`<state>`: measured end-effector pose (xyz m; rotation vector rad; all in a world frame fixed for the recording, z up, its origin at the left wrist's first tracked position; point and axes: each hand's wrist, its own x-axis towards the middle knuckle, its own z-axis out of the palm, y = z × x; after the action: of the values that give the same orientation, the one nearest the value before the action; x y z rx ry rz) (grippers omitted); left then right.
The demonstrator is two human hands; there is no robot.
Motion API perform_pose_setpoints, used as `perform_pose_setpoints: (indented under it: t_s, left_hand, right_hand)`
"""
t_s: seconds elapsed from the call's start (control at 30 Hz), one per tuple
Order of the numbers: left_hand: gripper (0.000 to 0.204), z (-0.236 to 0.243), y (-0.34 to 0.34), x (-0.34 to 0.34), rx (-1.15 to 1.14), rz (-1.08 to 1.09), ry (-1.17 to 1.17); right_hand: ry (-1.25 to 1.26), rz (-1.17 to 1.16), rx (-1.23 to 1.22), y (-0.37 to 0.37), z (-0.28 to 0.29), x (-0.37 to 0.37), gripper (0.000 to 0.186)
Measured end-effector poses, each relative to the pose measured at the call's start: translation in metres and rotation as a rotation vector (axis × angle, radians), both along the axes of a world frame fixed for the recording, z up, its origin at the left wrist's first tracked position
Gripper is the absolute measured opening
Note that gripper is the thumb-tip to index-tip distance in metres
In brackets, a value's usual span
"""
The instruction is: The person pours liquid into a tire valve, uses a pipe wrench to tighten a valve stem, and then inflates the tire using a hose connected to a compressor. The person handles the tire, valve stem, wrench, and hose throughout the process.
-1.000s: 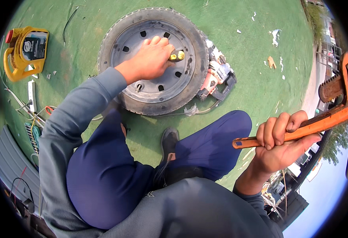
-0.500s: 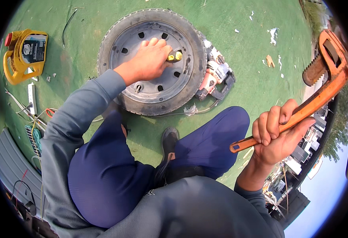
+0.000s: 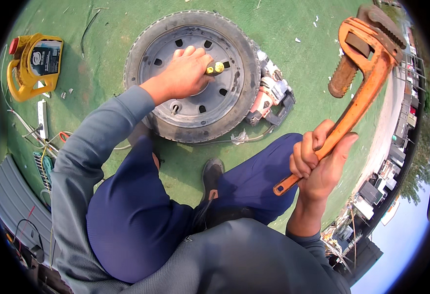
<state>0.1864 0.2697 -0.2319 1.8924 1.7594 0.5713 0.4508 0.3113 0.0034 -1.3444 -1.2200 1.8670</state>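
Observation:
My left hand (image 3: 188, 73) is closed round a tool with a yellow-and-black handle end (image 3: 216, 68), over the middle of a wheel. Its other end is hidden under my fist, so I cannot tell its kind. The wheel, a black tyre (image 3: 144, 54) on a grey steel rim (image 3: 166, 81), lies flat on the green ground, with a valve stem sticking up near its lower left. Raised at the right, my right hand (image 3: 317, 159) grips an orange pipe wrench (image 3: 359, 105) by its handle. The wrench's rusty toothed jaws point up and away from me.
Against the wheel's right side lies an orange-and-grey power tool (image 3: 271, 95) with a cord. A yellow jug (image 3: 38, 66) with a red cap stands at the far left, near a white power strip (image 3: 42, 119) and loose cables. My knees flank the near side.
My right hand has swung the pipe wrench leftward, and its jaws are now higher and nearer the wheel. The left hand stays over the wheel with the same tool.

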Motion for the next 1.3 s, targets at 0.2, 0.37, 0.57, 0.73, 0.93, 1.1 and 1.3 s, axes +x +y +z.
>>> perform_pose_setpoints:
  t_s: [0.2, 0.37, 0.57, 0.73, 0.93, 1.1, 1.3]
  left_hand:
    - [0.031, 0.003, 0.006, 0.002, -0.037, -0.037, 0.017]
    - [0.032, -0.008, -0.02, 0.001, -0.083, 0.007, -0.059]
    - [0.034, -0.003, -0.03, -0.006, 0.171, 0.081, -0.154]
    - [0.033, 0.047, -0.007, -0.022, 0.374, 0.131, -0.167]
    - [0.028, 0.1, -0.121, -0.132, 0.315, 0.901, -0.38]
    - [0.008, 0.039, -0.057, -0.117, 0.548, 0.957, -0.759]
    - [0.008, 0.046, -0.122, -0.124, 0.278, 0.97, -0.521]
  right_hand:
    - [-0.068, 0.148, 0.117, -0.019, -0.03, 0.0, 0.062]
    - [-0.332, 0.145, -0.494, -0.036, -0.081, -0.007, 0.051]
    - [-0.304, -0.063, -0.126, 0.024, -0.061, 0.027, 0.053]
    - [-0.45, -0.077, -0.087, 0.091, -0.097, 0.049, 0.049]
    - [-1.114, 0.211, 0.303, 0.223, -0.237, 0.096, 0.043]
    - [-1.525, 0.25, 0.581, 0.21, -0.264, 0.103, 0.041]
    - [-1.018, 0.458, 0.6, 0.15, -0.262, 0.036, 0.06]
